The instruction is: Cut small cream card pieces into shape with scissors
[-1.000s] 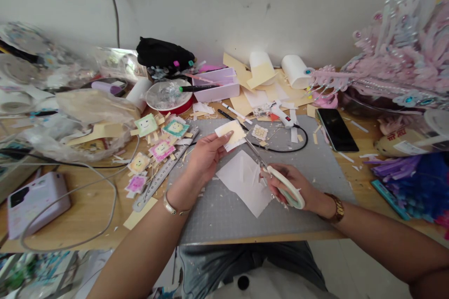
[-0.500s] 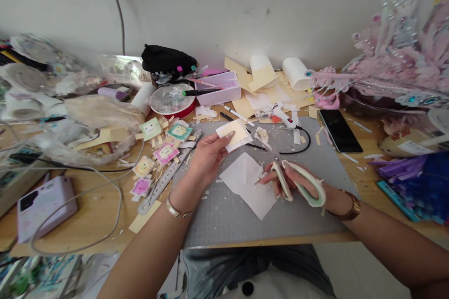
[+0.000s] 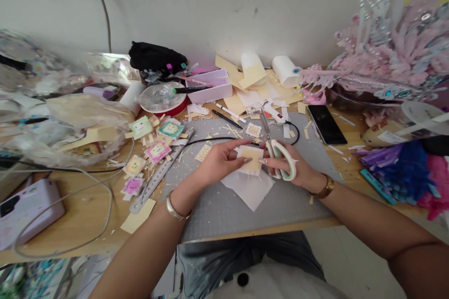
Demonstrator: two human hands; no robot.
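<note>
Between thumb and fingers, my left hand point(image 3: 224, 161) pinches a small square piece of paper point(image 3: 251, 162), yellowish in the middle with a white border. My right hand point(image 3: 293, 166) grips white-handled scissors point(image 3: 285, 162), their blades point(image 3: 265, 124) pointing away from me, and its fingertips touch the right edge of the same piece. Below lies a larger white paper sheet point(image 3: 253, 194) on the grey cutting mat point(image 3: 217, 215). Small decorated squares with smiling faces, among them a pink one point(image 3: 157, 151), lie to the left beside a metal ruler point(image 3: 159, 177).
A glue gun point(image 3: 275, 113) with a black cord sits behind my hands, near a black pen point(image 3: 226, 118). A phone point(image 3: 327, 124) lies at right, below a pink jewelled headpiece point(image 3: 386, 65). A lilac box point(image 3: 210, 87) and a red-rimmed round container point(image 3: 163, 99) stand at the back.
My left hand has brought the paper piece lower and nearer my right hand, whose fingers now touch it. The scissors have swung to point farther away. The whole view has shifted slightly.
</note>
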